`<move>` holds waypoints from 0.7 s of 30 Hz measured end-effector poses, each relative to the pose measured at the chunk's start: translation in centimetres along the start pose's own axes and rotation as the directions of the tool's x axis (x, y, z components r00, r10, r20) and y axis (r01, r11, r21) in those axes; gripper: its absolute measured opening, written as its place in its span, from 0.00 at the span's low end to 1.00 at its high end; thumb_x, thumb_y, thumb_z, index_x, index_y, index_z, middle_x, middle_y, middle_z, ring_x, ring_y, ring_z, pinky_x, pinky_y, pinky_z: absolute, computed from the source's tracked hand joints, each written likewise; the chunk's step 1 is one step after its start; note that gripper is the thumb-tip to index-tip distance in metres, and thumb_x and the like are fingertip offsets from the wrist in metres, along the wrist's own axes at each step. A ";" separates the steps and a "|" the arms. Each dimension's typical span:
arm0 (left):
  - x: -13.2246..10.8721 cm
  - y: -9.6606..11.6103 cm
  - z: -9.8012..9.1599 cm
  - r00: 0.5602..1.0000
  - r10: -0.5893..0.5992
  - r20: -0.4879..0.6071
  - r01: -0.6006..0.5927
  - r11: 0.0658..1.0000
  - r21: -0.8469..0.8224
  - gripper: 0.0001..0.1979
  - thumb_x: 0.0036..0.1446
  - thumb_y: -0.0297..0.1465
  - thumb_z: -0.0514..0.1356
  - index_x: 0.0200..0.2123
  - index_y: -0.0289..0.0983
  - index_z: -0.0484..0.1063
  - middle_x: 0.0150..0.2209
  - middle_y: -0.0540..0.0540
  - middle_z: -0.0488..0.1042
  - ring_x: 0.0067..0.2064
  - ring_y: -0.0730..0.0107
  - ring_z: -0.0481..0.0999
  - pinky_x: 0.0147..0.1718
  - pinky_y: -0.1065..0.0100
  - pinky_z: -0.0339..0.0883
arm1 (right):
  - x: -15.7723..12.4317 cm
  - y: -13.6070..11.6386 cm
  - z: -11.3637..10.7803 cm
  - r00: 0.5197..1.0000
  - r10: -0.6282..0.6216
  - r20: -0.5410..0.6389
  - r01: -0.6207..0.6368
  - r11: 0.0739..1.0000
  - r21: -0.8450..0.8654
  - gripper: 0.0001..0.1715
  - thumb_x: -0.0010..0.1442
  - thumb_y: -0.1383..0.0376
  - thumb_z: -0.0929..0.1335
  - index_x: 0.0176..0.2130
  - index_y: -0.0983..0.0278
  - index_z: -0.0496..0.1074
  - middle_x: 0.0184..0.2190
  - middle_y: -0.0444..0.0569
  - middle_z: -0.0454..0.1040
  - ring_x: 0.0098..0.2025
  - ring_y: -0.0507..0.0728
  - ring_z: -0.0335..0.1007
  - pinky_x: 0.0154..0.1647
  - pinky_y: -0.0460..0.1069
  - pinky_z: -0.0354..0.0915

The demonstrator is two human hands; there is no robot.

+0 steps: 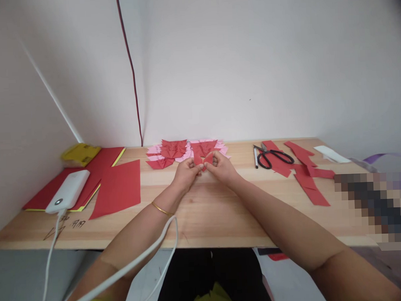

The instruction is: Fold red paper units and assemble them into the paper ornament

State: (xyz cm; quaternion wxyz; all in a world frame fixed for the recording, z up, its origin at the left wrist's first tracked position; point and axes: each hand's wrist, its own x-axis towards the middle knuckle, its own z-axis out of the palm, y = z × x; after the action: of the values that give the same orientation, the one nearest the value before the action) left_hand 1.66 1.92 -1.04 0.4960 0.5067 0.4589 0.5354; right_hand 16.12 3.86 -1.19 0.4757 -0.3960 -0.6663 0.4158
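Between my two hands is a small folded piece of red paper (198,160), pinched at its near edge. My left hand (187,174) is closed on its left side, thumb in front. On the right side my right hand (221,168) grips it the same way, the two thumb tips close together. Just behind, against the wall, lie folded red paper pieces (173,149) and pink ones (222,146) in overlapping rows. Which folds the held paper has underneath is hidden by my fingers.
Black-handled scissors (275,156) and a pen (255,157) lie to the right, beside red paper scraps (309,188). At left are a red sheet (121,188), a white power bank (68,190) with a cable, and a yellow packet (81,153). The cable crosses my left forearm.
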 end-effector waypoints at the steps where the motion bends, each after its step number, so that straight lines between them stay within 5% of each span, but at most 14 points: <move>1: 0.0 -0.1 0.1 0.999 -0.034 0.042 0.037 0.996 -0.075 0.11 0.41 0.32 0.66 0.28 0.34 0.70 0.21 0.52 0.68 0.23 0.77 0.65 0.26 0.72 0.61 | 0.0 0.0 0.0 1.000 0.000 -0.008 0.000 1.000 0.030 0.10 0.50 0.62 0.67 0.32 0.61 0.61 0.30 0.44 0.70 0.34 0.54 0.70 0.37 0.50 0.66; 4: 0.0 -0.4 0.0 0.989 -0.076 0.126 0.096 0.982 -0.161 0.13 0.39 0.32 0.67 0.29 0.32 0.72 0.23 0.51 0.70 0.23 0.78 0.65 0.26 0.72 0.61 | -0.1 -0.1 0.0 1.000 -0.009 0.001 0.009 0.996 0.085 0.10 0.50 0.62 0.67 0.33 0.60 0.61 0.31 0.45 0.71 0.36 0.55 0.71 0.39 0.50 0.67; 10: 0.0 -0.5 -0.3 0.996 -0.037 0.076 0.038 0.999 -0.018 0.12 0.41 0.34 0.67 0.28 0.32 0.71 0.22 0.51 0.69 0.22 0.78 0.64 0.23 0.73 0.60 | -0.1 0.4 -0.6 0.994 0.000 0.108 -0.002 1.000 0.022 0.11 0.50 0.60 0.68 0.35 0.62 0.66 0.35 0.46 0.73 0.37 0.54 0.71 0.41 0.51 0.66; 16: 0.0 -0.4 -0.4 0.997 0.015 0.082 -0.028 0.986 0.164 0.11 0.45 0.35 0.65 0.30 0.33 0.73 0.23 0.51 0.68 0.22 0.78 0.62 0.22 0.74 0.58 | 0.0 0.2 -0.6 0.997 -0.047 0.059 0.054 0.990 -0.129 0.09 0.50 0.62 0.67 0.34 0.62 0.68 0.32 0.46 0.73 0.33 0.54 0.69 0.36 0.50 0.66; 21: 0.0 -0.3 -0.3 0.996 -0.014 0.083 0.002 0.991 0.137 0.14 0.46 0.38 0.65 0.31 0.33 0.73 0.25 0.49 0.70 0.23 0.77 0.64 0.23 0.73 0.59 | 0.0 0.2 -0.5 0.999 -0.021 0.035 0.023 0.997 -0.071 0.10 0.50 0.62 0.68 0.35 0.62 0.68 0.34 0.46 0.74 0.36 0.55 0.71 0.39 0.51 0.67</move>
State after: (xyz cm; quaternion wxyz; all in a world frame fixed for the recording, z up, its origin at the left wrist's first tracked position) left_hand 1.35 1.94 -1.39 0.4810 0.5597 0.4754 0.4789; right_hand 16.64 3.99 -1.31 0.4545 -0.3983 -0.6930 0.3932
